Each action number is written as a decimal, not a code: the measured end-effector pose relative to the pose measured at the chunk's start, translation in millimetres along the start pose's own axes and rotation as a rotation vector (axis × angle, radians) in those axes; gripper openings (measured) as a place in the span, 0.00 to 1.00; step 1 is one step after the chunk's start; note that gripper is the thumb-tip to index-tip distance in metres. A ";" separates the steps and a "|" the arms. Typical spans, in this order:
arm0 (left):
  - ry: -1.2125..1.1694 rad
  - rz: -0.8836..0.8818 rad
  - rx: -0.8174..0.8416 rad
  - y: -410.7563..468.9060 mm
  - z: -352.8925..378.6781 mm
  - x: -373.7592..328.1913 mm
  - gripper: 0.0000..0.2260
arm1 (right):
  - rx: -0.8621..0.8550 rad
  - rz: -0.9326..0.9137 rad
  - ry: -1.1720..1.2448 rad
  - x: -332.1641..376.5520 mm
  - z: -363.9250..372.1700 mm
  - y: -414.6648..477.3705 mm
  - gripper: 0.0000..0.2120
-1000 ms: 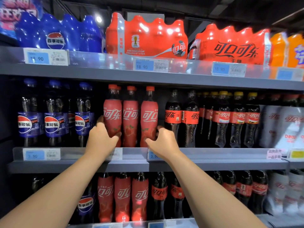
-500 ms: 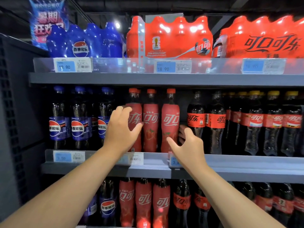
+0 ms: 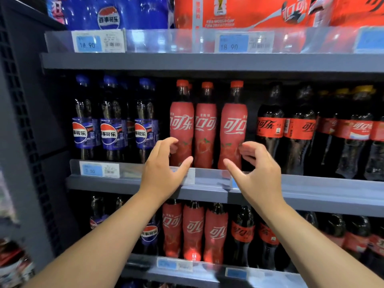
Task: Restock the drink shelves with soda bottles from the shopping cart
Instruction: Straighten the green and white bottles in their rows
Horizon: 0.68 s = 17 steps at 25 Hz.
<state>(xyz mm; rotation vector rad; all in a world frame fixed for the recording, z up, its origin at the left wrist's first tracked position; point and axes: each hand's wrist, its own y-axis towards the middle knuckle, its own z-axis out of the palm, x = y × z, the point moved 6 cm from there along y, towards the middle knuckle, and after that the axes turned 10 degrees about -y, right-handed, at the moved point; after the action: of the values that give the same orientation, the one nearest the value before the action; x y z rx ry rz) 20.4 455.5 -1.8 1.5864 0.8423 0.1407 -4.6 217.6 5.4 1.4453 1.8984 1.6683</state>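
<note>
— What's the setting?
— A grey shop shelf (image 3: 311, 189) stocked with soda.
— And the hands?
— Both hover before it, fingers loosely curled, gripping nothing. The left hand (image 3: 164, 173) is in front of the left red bottle (image 3: 181, 121), the right hand (image 3: 259, 175) in front of the right red bottle (image 3: 233, 121); a middle red bottle (image 3: 205, 129) stands between. Contact is unclear.
— Beyond them?
— Pepsi bottles (image 3: 108, 132) further left, dark cola bottles (image 3: 270, 127) right, multipacks (image 3: 239, 11) above.
</note>
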 end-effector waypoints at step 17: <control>0.241 -0.134 -0.048 -0.6 -126.3 18.5 0.17 | 0.273 -0.125 0.204 134.3 42.2 -7.2 0.20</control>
<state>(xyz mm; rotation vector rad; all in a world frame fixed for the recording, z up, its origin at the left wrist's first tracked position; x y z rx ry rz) -34.7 568.8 18.8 1.4817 1.1220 0.2576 -43.8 348.3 40.9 1.2531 2.3537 1.6010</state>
